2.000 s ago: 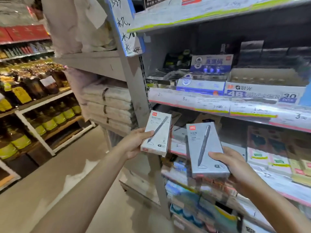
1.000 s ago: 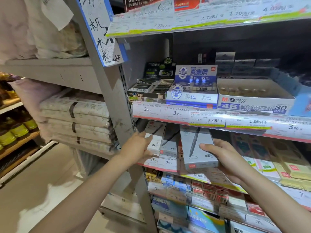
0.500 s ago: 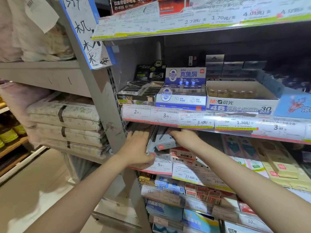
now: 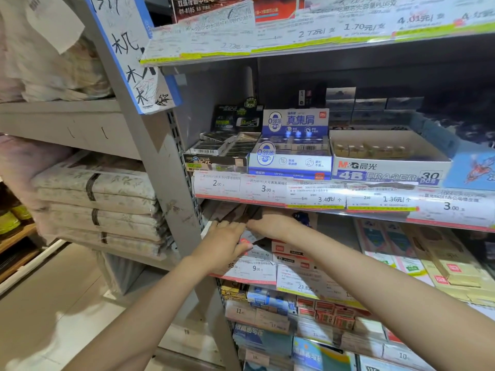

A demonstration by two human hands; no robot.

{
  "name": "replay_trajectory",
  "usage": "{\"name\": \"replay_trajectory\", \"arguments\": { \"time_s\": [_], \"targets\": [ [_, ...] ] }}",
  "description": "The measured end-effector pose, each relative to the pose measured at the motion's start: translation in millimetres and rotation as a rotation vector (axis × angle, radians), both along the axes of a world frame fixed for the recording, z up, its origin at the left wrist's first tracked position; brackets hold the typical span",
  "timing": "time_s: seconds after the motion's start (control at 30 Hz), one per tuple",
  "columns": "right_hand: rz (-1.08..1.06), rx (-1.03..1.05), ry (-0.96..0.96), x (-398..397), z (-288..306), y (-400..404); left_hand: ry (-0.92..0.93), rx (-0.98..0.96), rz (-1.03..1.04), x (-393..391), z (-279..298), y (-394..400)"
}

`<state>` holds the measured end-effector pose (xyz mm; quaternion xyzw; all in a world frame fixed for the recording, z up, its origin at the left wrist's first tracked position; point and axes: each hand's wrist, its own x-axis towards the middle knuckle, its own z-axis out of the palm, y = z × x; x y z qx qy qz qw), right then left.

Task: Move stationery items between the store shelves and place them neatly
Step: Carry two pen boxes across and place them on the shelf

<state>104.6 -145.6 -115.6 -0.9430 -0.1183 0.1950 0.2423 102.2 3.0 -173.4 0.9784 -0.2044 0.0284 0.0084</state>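
Note:
Both my hands reach into the shelf bay under the eraser shelf. My left hand [image 4: 227,241] lies over a grey-white pen box [image 4: 251,236], fingers on top and thumb at its near edge. My right hand [image 4: 270,223] is just to the right and deeper in, its fingers stretched left and flat on the boxes there. The second pen box is hidden under my hands and the shadow of the shelf above. More small boxes with red logos [image 4: 285,249] sit in front of my right wrist, behind the price strip [image 4: 257,269].
The shelf above holds a blue eraser display box [image 4: 289,162] and a 4B eraser carton [image 4: 388,170]. Yellow sticky-note packs [image 4: 455,269] fill the bay to the right. A grey upright post [image 4: 160,170] bounds the bay on the left, beyond it wrapped bundles [image 4: 101,199].
Two seconds ago each hand held a pen box up in front of the shelves. Both boxes have gone into the bay under the eraser shelf, and my hands have closed together over them.

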Motion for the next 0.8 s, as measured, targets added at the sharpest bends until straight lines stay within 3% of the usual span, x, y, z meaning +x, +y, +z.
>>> {"name": "replay_trajectory", "arguments": {
  "time_s": [0.37,0.57,0.8],
  "targets": [
    [-0.049,-0.007,-0.067,4,-27,-29,-0.020,0.008,-0.006,2,-1,-2],
    [-0.054,-0.050,-0.583,4,-49,-31,-0.031,-0.098,-0.042,4,0,3],
    [-0.012,-0.155,-0.556,6,-61,-30,0.005,-0.146,-0.058,7,-1,6]
  ]
}}
